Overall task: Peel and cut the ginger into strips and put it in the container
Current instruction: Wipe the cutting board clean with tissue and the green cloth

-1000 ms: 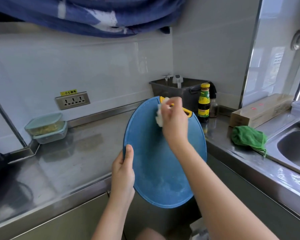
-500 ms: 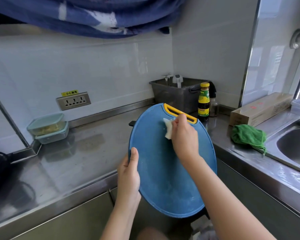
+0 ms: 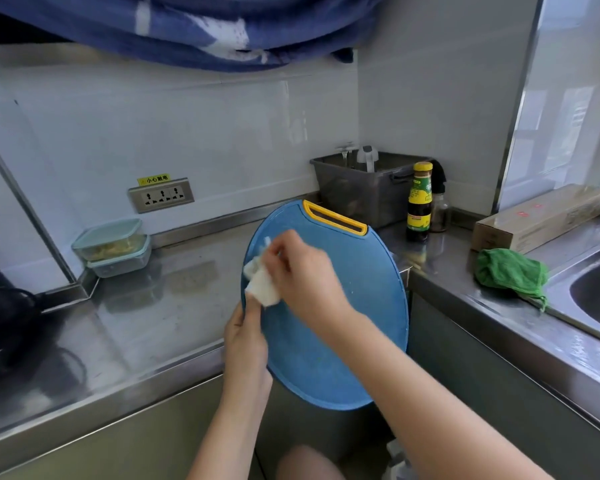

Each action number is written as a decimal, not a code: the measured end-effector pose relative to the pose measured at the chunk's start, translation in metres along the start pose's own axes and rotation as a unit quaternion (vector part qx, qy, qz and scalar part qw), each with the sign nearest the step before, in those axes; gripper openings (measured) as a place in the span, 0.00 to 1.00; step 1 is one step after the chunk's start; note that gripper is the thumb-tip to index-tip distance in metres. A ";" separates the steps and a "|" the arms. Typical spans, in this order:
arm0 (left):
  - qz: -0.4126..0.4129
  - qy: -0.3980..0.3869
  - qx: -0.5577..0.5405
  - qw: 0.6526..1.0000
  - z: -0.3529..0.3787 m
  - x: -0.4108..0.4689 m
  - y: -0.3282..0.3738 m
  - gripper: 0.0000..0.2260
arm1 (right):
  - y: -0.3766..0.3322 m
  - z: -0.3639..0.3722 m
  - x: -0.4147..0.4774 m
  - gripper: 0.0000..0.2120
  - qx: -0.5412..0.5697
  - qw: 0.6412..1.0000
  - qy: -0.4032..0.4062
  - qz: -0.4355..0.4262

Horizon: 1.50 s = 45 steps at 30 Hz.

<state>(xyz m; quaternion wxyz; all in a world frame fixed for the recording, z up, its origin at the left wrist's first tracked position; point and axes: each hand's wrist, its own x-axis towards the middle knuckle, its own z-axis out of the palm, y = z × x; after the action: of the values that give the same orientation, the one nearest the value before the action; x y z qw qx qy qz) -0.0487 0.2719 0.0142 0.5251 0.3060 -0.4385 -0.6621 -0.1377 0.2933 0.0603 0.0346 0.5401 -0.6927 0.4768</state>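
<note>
Overhead, a blue cloth with white patches (image 3: 187, 32) hangs across the top of my view. Far to my left a dark, bulky object (image 3: 4, 323) sits on the stainless-steel counter (image 3: 136, 323); I cannot tell what it is. Next along, against the white wall, two clear rectangular containers with pale green lids (image 3: 109, 233) are stacked one on the other, both closed. The upper one holds pale yellow shreds (image 3: 115, 247), the ginger as far as I can make out, well apart from my hands. Above and to the right of them is a grey triple wall socket (image 3: 161, 199) with a small yellow label over it.

My left hand (image 3: 246, 344) grips the left rim of a round blue plastic cutting board (image 3: 354, 334), thumb on the face. I hold the board tilted up off the counter, its yellow handle slot (image 3: 333, 220) uppermost and its lower edge out past the counter front. My right hand (image 3: 307, 277) pinches a crumpled white paper wad (image 3: 262, 287) and presses it to the board's upper left, just above my left thumb, so the two hands are close together.

Behind the board stands a grey plastic bin (image 3: 368, 195) in the corner. Beside it are a dark sauce bottle with a yellow cap and yellow label (image 3: 419, 206) and a smaller dark-topped jar (image 3: 440, 211), the two touching or nearly so. Further right a long brown cardboard box (image 3: 537, 220) lies along the wall, a bunched green cloth (image 3: 506, 275) sits in front of it, and the steel sink (image 3: 596, 296) is at the edge.
</note>
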 end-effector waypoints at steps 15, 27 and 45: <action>0.002 -0.047 -0.015 0.999 -0.010 0.001 0.013 0.15 | 0.151 -0.052 -0.069 0.06 -0.135 0.928 0.052 0.344; -0.010 -0.054 -0.049 0.997 -0.010 -0.012 0.033 0.19 | 0.143 -0.101 -0.078 0.06 0.028 0.923 0.239 0.301; 0.084 -0.006 -0.016 0.996 0.004 -0.016 0.020 0.14 | 0.062 -0.012 -0.028 0.06 -0.062 0.980 0.171 0.086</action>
<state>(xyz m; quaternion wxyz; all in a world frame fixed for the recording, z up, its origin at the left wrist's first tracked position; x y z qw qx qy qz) -0.0400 0.2868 0.0328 0.5813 0.2558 -0.4552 -0.6241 -0.1800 0.3198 0.0123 0.1446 0.3857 -0.7490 0.5190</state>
